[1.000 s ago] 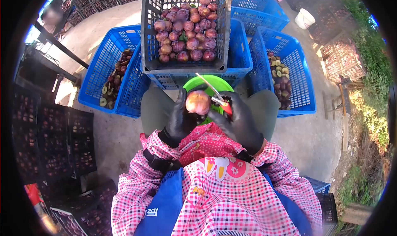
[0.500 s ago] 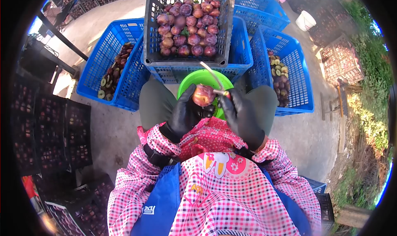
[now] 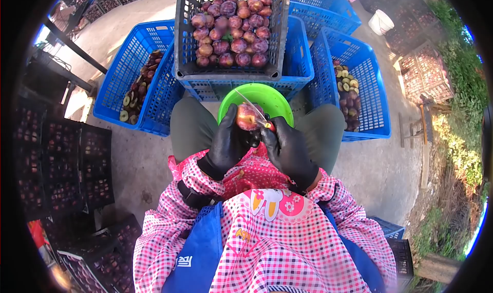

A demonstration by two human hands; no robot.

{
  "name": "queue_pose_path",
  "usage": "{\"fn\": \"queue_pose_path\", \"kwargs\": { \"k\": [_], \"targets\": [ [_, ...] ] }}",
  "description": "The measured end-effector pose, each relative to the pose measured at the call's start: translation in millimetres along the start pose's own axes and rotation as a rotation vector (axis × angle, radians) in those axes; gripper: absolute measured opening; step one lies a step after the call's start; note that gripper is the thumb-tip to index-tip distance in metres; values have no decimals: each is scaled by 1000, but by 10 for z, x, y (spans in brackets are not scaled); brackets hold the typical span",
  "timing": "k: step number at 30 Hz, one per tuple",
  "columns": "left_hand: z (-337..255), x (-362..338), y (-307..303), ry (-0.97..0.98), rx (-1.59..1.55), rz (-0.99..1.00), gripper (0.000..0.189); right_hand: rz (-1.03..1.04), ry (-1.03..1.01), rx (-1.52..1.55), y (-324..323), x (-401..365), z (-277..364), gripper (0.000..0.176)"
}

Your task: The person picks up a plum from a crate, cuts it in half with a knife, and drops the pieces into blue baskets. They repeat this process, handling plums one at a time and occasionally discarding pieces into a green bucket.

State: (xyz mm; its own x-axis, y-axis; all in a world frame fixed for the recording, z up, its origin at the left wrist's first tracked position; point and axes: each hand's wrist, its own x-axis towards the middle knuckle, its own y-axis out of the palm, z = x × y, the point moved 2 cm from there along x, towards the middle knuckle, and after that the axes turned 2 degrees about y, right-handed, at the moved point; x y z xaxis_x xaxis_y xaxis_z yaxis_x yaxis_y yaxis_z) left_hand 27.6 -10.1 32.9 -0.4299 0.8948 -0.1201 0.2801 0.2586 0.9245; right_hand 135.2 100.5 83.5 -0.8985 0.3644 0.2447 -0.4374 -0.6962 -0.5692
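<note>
My left hand [image 3: 226, 144], in a black glove, holds a reddish plum [image 3: 246, 117] over a green bowl [image 3: 267, 97] that sits between my knees. My right hand [image 3: 287, 149], also gloved in black, grips a small knife [image 3: 252, 108] with a red handle, and its thin blade lies across the plum. Both hands meet at the fruit, just above my lap.
A dark crate [image 3: 185, 41] full of whole plums rests on a blue crate [image 3: 300, 67] straight ahead. Blue crates left [image 3: 120, 82] and right [image 3: 372, 82] hold cut plum pieces. Dark trays of fruit stand at the left [image 3: 61, 164]. A white bucket [image 3: 380, 22] is far right.
The plum and both hands have dropped a little toward the bowl. The knife blade has swung from pointing up past the fruit to lying across it.
</note>
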Motion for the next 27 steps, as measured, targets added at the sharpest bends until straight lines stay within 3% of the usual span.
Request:
{"fn": "queue_pose_path", "kwargs": {
  "k": [4, 6, 9, 15, 22, 27],
  "targets": [
    [-22, -26, 1, -44, -41, 180, 48, -72, 24, 101, -108, 20, 66, 16],
    [-19, -99, 112, 78, 78, 30, 51, -90, 16, 171, -162, 18, 44, 14],
    [-28, -82, 132, 167, 136, 84, 59, -13, 56, 160, -201, -17, 23, 14],
    [-6, -30, -8, 175, 388, 116, 72, 34, 33, 115, -175, -32, 22, 17],
    [-31, -23, 68, 214, 416, 129, 64, 30, 24, 29, -109, -46, -13, 21],
    [-64, -32, 89, 127, 665, 14, 67, 38, 64, -105, -37, -88, -2, 23]
  ]
}}
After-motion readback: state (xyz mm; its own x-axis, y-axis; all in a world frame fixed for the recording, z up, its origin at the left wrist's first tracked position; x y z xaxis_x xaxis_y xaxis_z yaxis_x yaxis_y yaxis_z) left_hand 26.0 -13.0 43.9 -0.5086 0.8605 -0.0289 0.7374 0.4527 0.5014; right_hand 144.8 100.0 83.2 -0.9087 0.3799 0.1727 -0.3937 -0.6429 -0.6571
